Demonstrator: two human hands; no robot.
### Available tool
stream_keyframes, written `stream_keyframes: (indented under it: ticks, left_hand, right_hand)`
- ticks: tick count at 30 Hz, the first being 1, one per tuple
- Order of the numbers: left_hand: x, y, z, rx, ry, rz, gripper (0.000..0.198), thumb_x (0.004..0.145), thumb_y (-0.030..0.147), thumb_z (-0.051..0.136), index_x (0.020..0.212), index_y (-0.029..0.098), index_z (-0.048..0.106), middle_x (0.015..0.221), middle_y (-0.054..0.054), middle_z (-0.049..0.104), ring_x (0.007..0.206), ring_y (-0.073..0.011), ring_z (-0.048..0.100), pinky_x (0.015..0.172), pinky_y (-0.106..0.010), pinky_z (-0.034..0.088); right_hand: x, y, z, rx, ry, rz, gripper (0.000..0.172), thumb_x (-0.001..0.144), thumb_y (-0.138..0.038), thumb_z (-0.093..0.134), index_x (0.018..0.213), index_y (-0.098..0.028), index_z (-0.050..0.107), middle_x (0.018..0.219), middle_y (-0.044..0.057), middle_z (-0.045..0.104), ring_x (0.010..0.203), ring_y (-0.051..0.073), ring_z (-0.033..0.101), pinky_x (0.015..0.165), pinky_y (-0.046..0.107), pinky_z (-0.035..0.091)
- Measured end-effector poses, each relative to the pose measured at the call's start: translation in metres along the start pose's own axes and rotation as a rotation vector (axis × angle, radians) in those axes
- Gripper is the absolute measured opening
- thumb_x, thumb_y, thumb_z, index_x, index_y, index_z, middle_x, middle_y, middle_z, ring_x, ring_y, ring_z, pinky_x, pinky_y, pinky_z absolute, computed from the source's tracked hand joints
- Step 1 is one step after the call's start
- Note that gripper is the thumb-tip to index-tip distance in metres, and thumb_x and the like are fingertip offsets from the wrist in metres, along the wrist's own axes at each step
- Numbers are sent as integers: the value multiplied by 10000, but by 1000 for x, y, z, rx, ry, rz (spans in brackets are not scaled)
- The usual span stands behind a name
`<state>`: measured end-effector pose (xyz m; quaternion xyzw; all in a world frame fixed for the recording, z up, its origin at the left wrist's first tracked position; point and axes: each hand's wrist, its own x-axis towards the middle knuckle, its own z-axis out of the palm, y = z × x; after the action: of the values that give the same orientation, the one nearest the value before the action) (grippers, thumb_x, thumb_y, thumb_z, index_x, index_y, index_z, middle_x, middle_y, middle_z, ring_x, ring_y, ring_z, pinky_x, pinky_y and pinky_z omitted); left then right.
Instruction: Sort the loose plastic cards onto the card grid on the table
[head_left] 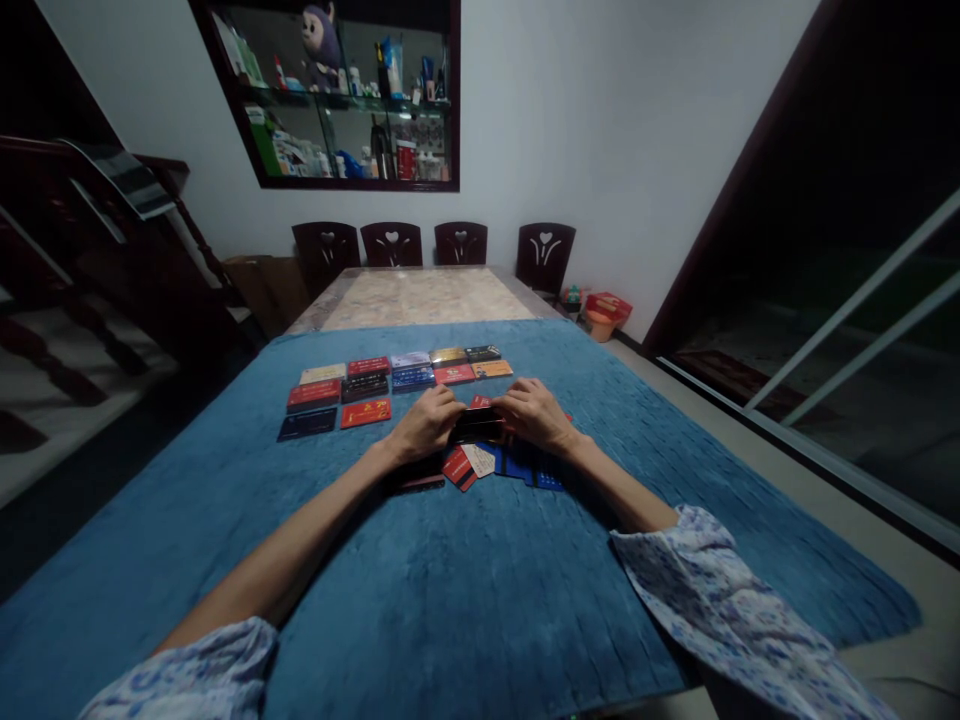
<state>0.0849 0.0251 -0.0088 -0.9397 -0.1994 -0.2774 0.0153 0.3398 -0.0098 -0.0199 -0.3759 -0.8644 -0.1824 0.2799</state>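
hands: your left hand [427,422] and right hand [536,412] meet, both pinching a dark card [478,427] above the cloth [450,580] | done: three rows [390,380] of cards lie just beyond | left: loose pile [495,465] beneath your hands, seemingly unplaced

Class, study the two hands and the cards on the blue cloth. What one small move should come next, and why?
Probably lay the dark card, gripped between the left hand and right hand, beside the red card ending the nearest row. That row holds only two cards while the rows behind hold five each, and a loose pile lies under the hands.
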Motion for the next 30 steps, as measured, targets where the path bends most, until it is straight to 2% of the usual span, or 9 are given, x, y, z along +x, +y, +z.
stream_keyframes:
  ticks: [6, 11, 20, 27, 30]
  left_hand:
    - [-1, 0, 0, -117, 70, -40, 293, 912, 119, 456, 1126, 149, 654, 1002, -106, 695, 935, -210, 577, 837, -366, 520]
    - [-2, 2, 0, -111, 23, -78, 321, 882, 100, 469, 1141, 159, 648, 1019, -98, 704, 937, -213, 575, 855, -367, 503]
    - [-2, 13, 1, 63, -95, -221, 447, 795, 146, 528, 1235, 174, 604, 1102, -122, 674, 1037, -284, 566, 907, -448, 416]
    - [-2, 14, 6, 82, -111, -287, 441, 805, 145, 519, 1239, 188, 584, 1117, -117, 670, 1049, -284, 580, 913, -459, 395]
    - [-3, 13, 7, 50, -115, -318, 440, 815, 152, 525, 1250, 190, 570, 1138, -113, 658, 1084, -282, 576, 931, -464, 391]
  right_hand:
    - [2, -4, 2, 15, 22, 85, 254, 1002, -264, 494, 1139, -219, 703, 914, 78, 741, 871, 216, 533, 762, 331, 342]
    - [1, -7, 3, 3, -46, 126, 257, 991, -265, 516, 1176, -238, 692, 915, 80, 717, 903, 230, 517, 778, 334, 340]
    - [-3, -12, -1, -31, -188, 169, 386, 961, -306, 545, 1335, -243, 618, 985, 111, 666, 947, 255, 504, 834, 374, 351]
    - [-1, -13, 1, -20, -260, 210, 490, 899, -230, 564, 1390, -222, 563, 1042, 122, 652, 990, 271, 492, 840, 383, 359]
    - [-1, -13, 3, -5, -279, 220, 520, 880, -258, 588, 1396, -200, 552, 1078, 136, 638, 1000, 279, 476, 812, 379, 366]
